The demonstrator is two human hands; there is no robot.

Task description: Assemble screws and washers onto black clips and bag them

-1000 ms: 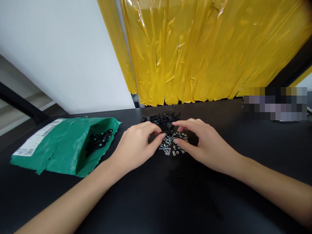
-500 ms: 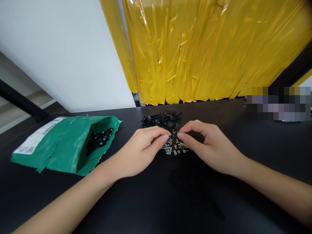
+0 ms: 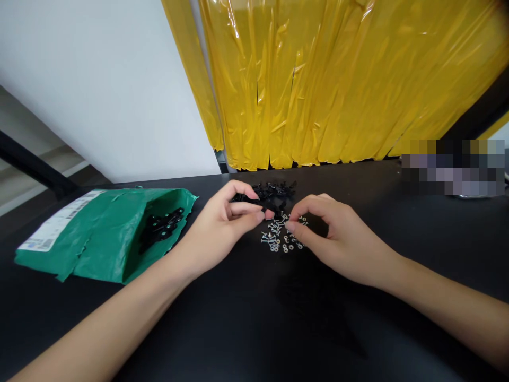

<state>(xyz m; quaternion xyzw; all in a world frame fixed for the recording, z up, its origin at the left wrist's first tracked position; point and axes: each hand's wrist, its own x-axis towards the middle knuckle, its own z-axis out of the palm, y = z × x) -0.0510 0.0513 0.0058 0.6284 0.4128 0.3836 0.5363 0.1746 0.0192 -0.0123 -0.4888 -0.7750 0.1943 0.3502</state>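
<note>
My left hand (image 3: 226, 228) is just left of the small parts, its index finger lifted away from the thumb; nothing shows between them. Thumb and index finger of my right hand (image 3: 338, 233) are pinched together at the right side of the pile; what they hold is too small to make out. Below and between the hands lie silver screws (image 3: 273, 233) and small round nuts (image 3: 285, 248) on the black table (image 3: 246, 329). Behind them is a heap of small black parts (image 3: 274, 192), partly covered by my left hand.
A green plastic bag (image 3: 99, 233) with a white label lies open at the left, with black parts (image 3: 163, 225) inside. Yellow plastic strips (image 3: 302, 85) hang behind the table, beside a white panel (image 3: 119, 90). A blurred-out patch is at the far right.
My left hand's index finger has lifted off the thumb and moved up over the black heap. My right hand stays pinched, almost in place. More of the screws shows between the hands.
</note>
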